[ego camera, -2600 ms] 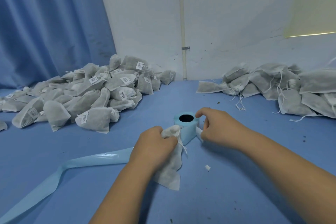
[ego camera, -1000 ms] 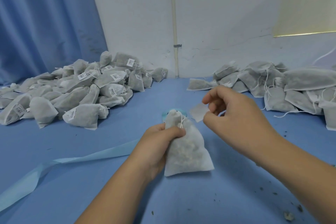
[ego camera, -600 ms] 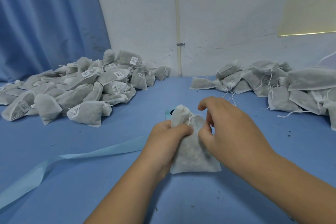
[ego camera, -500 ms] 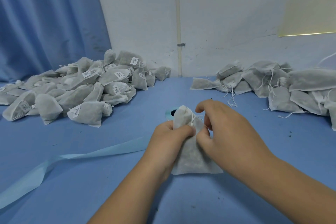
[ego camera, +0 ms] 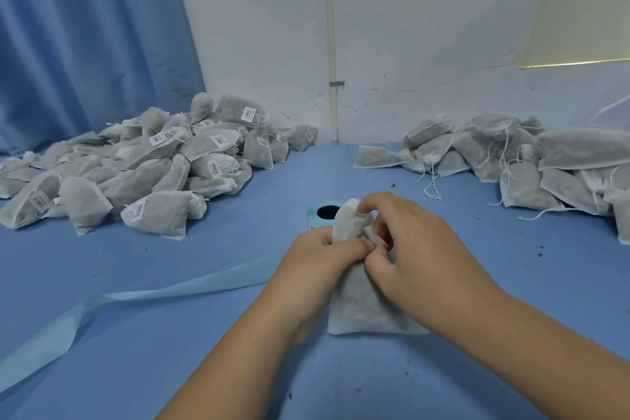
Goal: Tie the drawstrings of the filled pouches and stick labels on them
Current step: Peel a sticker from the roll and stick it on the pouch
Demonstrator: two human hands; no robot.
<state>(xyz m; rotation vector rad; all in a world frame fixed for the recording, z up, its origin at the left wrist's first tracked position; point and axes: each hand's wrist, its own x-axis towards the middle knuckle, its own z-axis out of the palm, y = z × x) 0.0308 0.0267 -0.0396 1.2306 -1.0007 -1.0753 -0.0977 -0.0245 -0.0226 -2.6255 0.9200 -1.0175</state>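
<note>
A filled grey-white pouch (ego camera: 361,307) stands upright on the blue table in front of me. My left hand (ego camera: 317,262) grips its gathered neck from the left. My right hand (ego camera: 412,256) pinches a small white label (ego camera: 375,237) against the neck, with fingers curled over the pouch top. The pouch's drawstring is hidden by my fingers. The light blue label roll (ego camera: 324,213) stands just behind the pouch, partly hidden by it.
A pile of tied, labelled pouches (ego camera: 163,167) lies at the back left. A pile of unlabelled pouches with loose strings (ego camera: 518,160) lies at the back right. The roll's blue backing strip (ego camera: 143,297) trails across the table to the left. A white wall stands behind.
My right hand peeled a label off the roll, carried it to the pouch, and now presses it at the neck. My left hand has stood the pouch upright and kept hold.
</note>
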